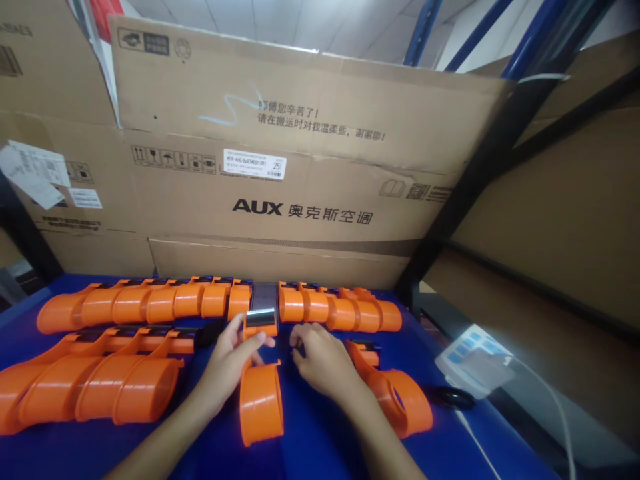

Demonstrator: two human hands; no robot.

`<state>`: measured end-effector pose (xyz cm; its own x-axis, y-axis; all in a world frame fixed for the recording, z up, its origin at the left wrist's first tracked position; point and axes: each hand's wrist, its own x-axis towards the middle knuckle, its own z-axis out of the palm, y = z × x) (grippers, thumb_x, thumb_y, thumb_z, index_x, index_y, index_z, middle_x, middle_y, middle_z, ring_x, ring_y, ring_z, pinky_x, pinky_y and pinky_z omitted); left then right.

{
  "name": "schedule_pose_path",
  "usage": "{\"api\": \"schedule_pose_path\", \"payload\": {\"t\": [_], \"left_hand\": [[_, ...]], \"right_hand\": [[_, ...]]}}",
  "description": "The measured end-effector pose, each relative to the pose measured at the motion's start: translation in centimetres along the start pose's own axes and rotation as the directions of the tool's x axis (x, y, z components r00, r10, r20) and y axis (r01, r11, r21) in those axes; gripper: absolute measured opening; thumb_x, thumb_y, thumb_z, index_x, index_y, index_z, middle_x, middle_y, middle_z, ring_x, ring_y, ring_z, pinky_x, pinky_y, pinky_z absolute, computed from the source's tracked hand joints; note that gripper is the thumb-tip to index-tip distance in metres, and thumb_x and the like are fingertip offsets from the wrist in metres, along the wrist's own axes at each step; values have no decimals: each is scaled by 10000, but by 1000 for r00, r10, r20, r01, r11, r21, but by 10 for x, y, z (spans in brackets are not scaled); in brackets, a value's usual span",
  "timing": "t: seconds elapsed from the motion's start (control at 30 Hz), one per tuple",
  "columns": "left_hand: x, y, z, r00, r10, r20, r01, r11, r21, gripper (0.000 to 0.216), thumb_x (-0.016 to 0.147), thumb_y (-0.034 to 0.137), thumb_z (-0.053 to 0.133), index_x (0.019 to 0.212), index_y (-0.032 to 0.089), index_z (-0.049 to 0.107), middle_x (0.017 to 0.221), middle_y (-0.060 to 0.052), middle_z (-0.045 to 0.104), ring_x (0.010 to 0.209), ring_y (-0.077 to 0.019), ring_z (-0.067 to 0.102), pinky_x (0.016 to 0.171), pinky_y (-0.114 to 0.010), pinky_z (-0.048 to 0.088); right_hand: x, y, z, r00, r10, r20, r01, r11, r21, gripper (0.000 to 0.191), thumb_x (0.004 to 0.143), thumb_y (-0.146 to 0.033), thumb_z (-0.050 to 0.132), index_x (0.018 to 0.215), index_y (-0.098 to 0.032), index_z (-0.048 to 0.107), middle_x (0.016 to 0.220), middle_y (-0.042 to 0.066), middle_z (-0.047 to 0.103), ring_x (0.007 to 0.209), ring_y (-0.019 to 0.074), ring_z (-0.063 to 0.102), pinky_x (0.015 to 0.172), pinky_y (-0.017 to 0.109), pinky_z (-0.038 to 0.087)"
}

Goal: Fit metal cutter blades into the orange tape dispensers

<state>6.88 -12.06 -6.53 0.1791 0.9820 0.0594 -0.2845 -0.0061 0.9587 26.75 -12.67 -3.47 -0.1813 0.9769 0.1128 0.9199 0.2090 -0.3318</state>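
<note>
My left hand (231, 360) is closed round the top of an orange tape dispenser (261, 398) that stands on the blue table (310, 440), thumb near its metal blade end (261, 319). My right hand (320, 357) rests just right of it with fingers curled in a pinch; what they hold, if anything, is too small to see. Another orange dispenser (400, 393) lies under my right forearm.
A row of orange dispensers (150, 301) runs along the back, with more to the right (345, 310). A second row (90, 383) lies at the front left. Large cardboard boxes (280, 167) form a wall behind. A black ring (453, 398) and a white keypad device (473, 363) sit at the right.
</note>
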Motion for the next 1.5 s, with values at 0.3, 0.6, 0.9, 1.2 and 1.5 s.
{"api": "schedule_pose_path", "payload": {"t": [0.3, 0.6, 0.9, 1.2, 1.5], "left_hand": [[4, -7, -3, 1000, 7, 23, -8, 999, 42, 432, 848, 444, 735, 1151, 169, 599, 840, -61, 743, 515, -107, 569, 529, -230, 479], [5, -12, -2, 1000, -2, 25, 1, 1000, 27, 488, 821, 479, 753, 1173, 169, 618, 823, -60, 739, 527, -125, 589, 546, -259, 502], [5, -5, -3, 998, 58, -26, -57, 996, 62, 369, 854, 465, 719, 1078, 187, 628, 789, -22, 709, 532, -114, 577, 539, -234, 478], [5, -10, -2, 1000, 30, 5, -31, 998, 52, 411, 846, 479, 728, 1120, 189, 628, 801, -20, 704, 533, -117, 585, 562, -253, 502], [4, -10, -1, 997, 71, 6, -72, 997, 23, 365, 863, 460, 721, 1101, 199, 626, 820, -12, 683, 622, -135, 617, 595, -243, 518]], "right_hand": [[5, 4, 1, 989, -31, -141, 73, 950, 304, 146, 859, -148, 529, 972, -233, 565, 747, -22, 632, 668, 166, 607, 613, 245, 389], [6, -6, 8, 949, 82, -304, 204, 575, 792, 290, 922, -433, 649, 1102, -229, 551, 900, 19, 628, 618, 139, 631, 524, 251, 505], [4, -12, 7, 980, 33, -197, 164, 434, 886, 311, 854, -457, 759, 926, -215, 577, 775, -4, 646, 672, 160, 662, 682, 313, 588], [4, -14, 14, 953, -5, -304, 239, 628, 740, 245, 978, -457, 593, 912, -236, 509, 798, -2, 638, 744, 179, 686, 681, 289, 559], [-1, -15, 7, 955, -177, -239, 279, 810, 516, 182, 1003, -358, 540, 874, -232, 517, 820, 3, 668, 737, 168, 635, 685, 265, 479]]}}
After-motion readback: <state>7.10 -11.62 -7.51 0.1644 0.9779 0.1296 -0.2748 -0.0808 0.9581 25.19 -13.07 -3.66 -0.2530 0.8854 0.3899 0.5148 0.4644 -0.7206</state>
